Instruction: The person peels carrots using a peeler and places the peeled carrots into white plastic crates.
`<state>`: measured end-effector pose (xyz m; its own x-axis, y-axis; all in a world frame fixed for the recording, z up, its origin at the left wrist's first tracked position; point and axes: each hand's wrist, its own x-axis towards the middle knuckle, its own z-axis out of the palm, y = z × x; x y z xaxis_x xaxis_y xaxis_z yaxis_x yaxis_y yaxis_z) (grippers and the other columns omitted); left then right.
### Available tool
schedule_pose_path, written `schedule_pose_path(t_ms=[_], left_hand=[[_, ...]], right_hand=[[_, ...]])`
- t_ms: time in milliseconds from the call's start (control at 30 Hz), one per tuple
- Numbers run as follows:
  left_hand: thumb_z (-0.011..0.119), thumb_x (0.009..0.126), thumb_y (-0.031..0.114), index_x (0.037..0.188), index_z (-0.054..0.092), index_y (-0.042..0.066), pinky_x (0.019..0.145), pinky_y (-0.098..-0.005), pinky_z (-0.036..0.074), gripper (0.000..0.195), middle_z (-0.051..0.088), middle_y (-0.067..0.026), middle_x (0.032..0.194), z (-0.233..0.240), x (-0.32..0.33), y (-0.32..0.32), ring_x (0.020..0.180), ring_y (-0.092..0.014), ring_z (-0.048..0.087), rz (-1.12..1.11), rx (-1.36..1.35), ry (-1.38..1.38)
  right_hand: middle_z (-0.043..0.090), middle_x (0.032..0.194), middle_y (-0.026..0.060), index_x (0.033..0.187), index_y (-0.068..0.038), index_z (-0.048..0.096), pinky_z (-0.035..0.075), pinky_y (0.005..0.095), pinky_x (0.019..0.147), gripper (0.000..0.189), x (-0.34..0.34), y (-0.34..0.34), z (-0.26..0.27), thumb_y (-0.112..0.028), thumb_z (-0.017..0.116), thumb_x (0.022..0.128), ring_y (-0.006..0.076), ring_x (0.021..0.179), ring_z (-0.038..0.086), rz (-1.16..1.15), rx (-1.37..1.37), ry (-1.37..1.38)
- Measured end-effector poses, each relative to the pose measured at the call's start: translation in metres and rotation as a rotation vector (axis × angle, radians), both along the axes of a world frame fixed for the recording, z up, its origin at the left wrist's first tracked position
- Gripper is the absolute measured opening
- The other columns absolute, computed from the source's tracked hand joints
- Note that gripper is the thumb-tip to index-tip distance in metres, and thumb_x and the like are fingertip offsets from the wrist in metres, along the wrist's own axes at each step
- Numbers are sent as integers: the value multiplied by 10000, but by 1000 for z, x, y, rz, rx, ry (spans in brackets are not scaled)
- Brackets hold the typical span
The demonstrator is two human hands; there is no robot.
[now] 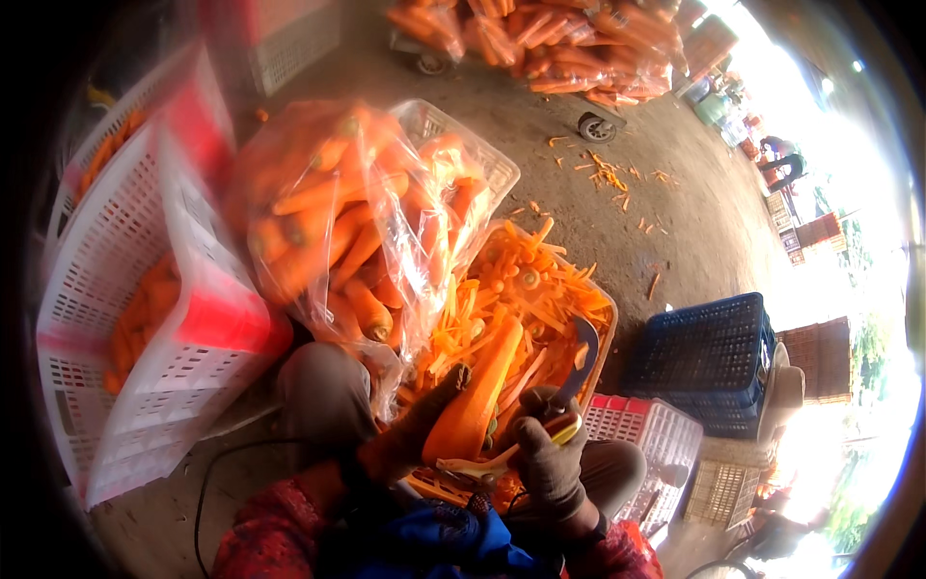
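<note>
My gloved left hand grips a large orange carrot, its thumb along the near-left side. In my gloved right hand is a knife with a curved blade that points up and away from me. The same hand also holds a pale tool with a yellow end, apparently a peeler, lying across the carrot's near end. Below the hands stands an orange crate heaped with carrot peelings and cut carrot ends. A clear plastic bag of carrots leans beside it on the left.
White and red plastic crates with carrots inside stand at the left. To the right are dark blue crates and a red-rimmed white crate. Bagged carrots fill a wheeled cart ahead. Peelings litter the floor.
</note>
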<state>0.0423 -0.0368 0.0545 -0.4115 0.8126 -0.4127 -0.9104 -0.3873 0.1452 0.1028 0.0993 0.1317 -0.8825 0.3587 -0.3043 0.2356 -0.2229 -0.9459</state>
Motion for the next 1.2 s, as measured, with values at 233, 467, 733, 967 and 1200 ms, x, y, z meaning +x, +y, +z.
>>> schedule_pose_path(t_ms=[233,467,733,967,1200], left_hand=[[424,950,373,1322,380,55,957,-290,355,492,477,-98,1230,66,9,-10,1124,-174,461,-100,-313,91],[522,918,335,1397,281,33,1028,-283,309,616,391,-98,1366,133,22,-23,1243,-159,384,-244,-482,318],[662,830,349,1255,448,20,797,-243,437,578,563,-32,1027,143,37,-24,945,-108,525,-273,-518,666],[740,777,299,1156,533,0,758,-237,454,525,583,-24,947,52,39,-12,869,-86,524,-275,-428,1118],[714,803,294,1200,494,-9,755,-257,468,546,582,-27,945,71,46,-9,858,-91,541,-411,-292,1170]], right_hand=[[513,640,11,954,-22,533,372,207,382,216,-51,67,-11,-185,615,838,81,405,440,-156,94,211],[443,535,-10,770,-100,407,297,209,338,281,-60,138,-19,-249,631,852,60,374,382,-527,208,242],[576,777,32,946,-34,550,461,217,511,253,30,70,-38,-24,704,746,87,601,563,-184,308,240],[603,680,63,925,-56,563,492,298,529,355,50,70,-11,-130,766,644,204,586,622,10,1098,514],[580,653,68,856,-84,557,476,336,510,257,62,70,-8,-151,717,665,264,575,603,-24,1292,531]])
